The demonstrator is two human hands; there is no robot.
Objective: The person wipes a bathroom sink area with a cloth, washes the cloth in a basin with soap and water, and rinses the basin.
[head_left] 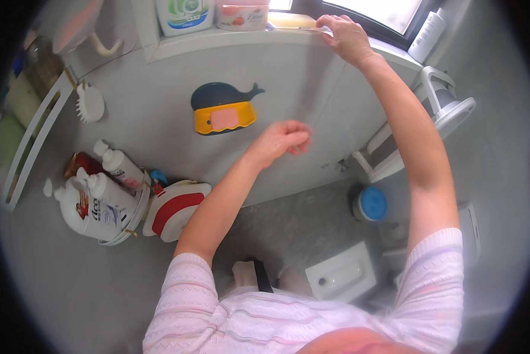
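Observation:
On the window ledge, my right hand (347,40) touches the right end of a pale yellow tube or bottle (292,21) lying on its side; whether the fingers grip it I cannot tell. A pink-and-white Dove jar (242,15) stands at the left of this tube, beside a white bottle with a green and blue label (186,17). My left hand (287,140) hangs in front of the tiled wall with its fingers loosely curled, slightly blurred, and nothing visible in it. To its upper left, a whale-shaped soap holder (225,108) on the wall bears a pink bar (224,118).
Pump bottles (110,194) crowd a wall rack at left, near a red-and-white basin (176,210) and a white scrub brush (91,102). A white bottle (426,37) stands at the ledge's right end. Below are a blue-lidded tub (373,204) and a squat toilet (342,272).

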